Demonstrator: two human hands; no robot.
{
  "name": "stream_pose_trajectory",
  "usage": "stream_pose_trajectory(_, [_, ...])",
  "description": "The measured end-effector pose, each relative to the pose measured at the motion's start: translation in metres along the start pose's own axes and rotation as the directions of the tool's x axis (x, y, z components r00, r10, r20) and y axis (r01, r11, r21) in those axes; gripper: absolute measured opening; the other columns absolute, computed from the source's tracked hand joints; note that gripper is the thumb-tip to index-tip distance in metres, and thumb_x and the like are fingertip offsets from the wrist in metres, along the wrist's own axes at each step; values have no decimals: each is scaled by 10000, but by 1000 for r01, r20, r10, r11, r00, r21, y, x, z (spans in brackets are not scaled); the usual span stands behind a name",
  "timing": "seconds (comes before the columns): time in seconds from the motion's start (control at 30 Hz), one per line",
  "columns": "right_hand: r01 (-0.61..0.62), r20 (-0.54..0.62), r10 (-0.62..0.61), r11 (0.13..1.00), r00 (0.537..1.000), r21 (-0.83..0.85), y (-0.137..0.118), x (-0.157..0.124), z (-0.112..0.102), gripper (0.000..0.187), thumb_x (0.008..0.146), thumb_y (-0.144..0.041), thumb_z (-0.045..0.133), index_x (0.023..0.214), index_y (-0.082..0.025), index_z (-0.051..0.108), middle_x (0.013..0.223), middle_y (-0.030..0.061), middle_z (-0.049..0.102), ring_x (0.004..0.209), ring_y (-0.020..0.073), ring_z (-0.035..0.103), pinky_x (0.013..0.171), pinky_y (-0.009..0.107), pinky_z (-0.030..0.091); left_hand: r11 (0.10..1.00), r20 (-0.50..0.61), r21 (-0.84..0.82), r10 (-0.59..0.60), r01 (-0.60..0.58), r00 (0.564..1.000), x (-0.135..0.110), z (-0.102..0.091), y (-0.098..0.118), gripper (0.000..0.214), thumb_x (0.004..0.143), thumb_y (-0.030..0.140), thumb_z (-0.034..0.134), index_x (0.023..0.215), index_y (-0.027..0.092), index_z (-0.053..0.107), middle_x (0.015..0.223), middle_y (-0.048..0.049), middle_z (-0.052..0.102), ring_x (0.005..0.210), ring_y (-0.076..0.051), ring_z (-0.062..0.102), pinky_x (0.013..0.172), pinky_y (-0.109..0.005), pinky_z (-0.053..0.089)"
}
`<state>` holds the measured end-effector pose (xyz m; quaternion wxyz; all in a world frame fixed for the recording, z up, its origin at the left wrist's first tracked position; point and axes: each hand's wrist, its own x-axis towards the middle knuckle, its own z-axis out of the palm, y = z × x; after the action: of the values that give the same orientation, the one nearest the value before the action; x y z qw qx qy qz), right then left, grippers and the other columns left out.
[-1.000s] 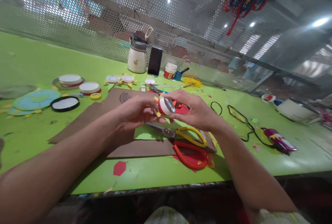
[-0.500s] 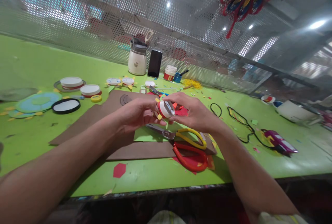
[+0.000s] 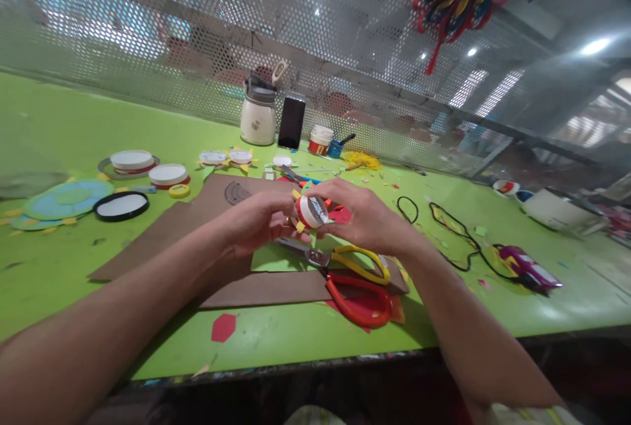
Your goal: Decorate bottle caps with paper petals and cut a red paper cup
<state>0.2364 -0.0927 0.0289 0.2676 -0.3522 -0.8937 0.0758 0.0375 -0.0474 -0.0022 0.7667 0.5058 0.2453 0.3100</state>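
Note:
Between both hands, above the middle of the table, is a small round white-and-red lid (image 3: 312,211) with yellow and green paper bits around its rim. It is tilted so that its inner side faces right. My left hand (image 3: 266,218) grips its left side with bent fingers. On the right side, the fingers and thumb of my right hand (image 3: 357,213) close on its edge. Large scissors with one yellow and one red handle (image 3: 359,310) lie just below the hands, over brown card (image 3: 266,288) and a green sheet. Some fingertips are hidden behind the lid.
White-and-red lids (image 3: 168,175), a black ring (image 3: 121,205) and blue paper discs (image 3: 69,196) lie to the left. Behind stand a jug (image 3: 258,116), a phone (image 3: 292,121) and a small tub (image 3: 320,140). A black cord runs to a purple device (image 3: 530,267) on the right.
My hands have turned the lid slightly, and its inner side shows a little more. The whole view has shifted slightly; the things on the table have stayed in place.

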Motion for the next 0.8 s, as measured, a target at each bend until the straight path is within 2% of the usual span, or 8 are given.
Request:
stream_pose_trajectory(0.17, [-26, 13, 26, 1000, 1000, -10, -1, -1, 0, 448, 800, -133, 725, 1223, -181, 587, 1186, 108, 623, 1103, 223, 586, 965, 381, 463, 999, 55, 16, 28, -29, 998, -2, 0, 0, 208, 677, 96, 590, 807, 95, 752, 819, -97, 744, 710, -192, 661, 660, -304, 578])
stream_pose_trajectory(0.4, [-30, -8, 30, 999, 1000, 9, -2, -1, 0, 488, 809, -132, 713, 1256, -272, 577, 1221, 83, 570, 1146, 231, 559, 996, 442, 454, 997, 108, 49, 62, -68, 992, -1, -4, -2, 243, 713, 108, 585, 890, 118, 751, 918, -104, 747, 785, -200, 669, 713, -318, 587])
stream_pose_trajectory(0.53, [-35, -13, 36, 999, 999, 32, -3, 0, 0, 437, 843, -167, 691, 1258, -245, 581, 1188, 92, 559, 1119, 220, 563, 991, 421, 463, 998, 105, 35, 55, -59, 993, -2, -4, -1, 270, 722, 112, 570, 926, 118, 747, 943, -114, 737, 798, -207, 671, 733, -337, 588])
stream_pose_trajectory(0.67, [-46, -12, 46, 999, 999, 12, -6, 2, 0, 456, 850, -178, 690, 1279, -281, 572, 1176, 76, 552, 1108, 220, 557, 983, 419, 469, 998, 80, 28, 59, -61, 995, -3, -2, 1, 286, 721, 114, 578, 954, 126, 742, 953, -111, 731, 803, -206, 665, 728, -340, 590])
stream_pose_trajectory(0.8, [-60, -19, 60, 998, 998, -8, -9, 3, -1, 461, 865, -186, 675, 1299, -287, 557, 1158, 73, 549, 1091, 217, 559, 977, 416, 473, 999, 90, 8, 40, -41, 995, -4, -1, 5, 378, 718, 102, 575, 1066, 132, 720, 947, -106, 729, 796, -196, 661, 721, -321, 587])
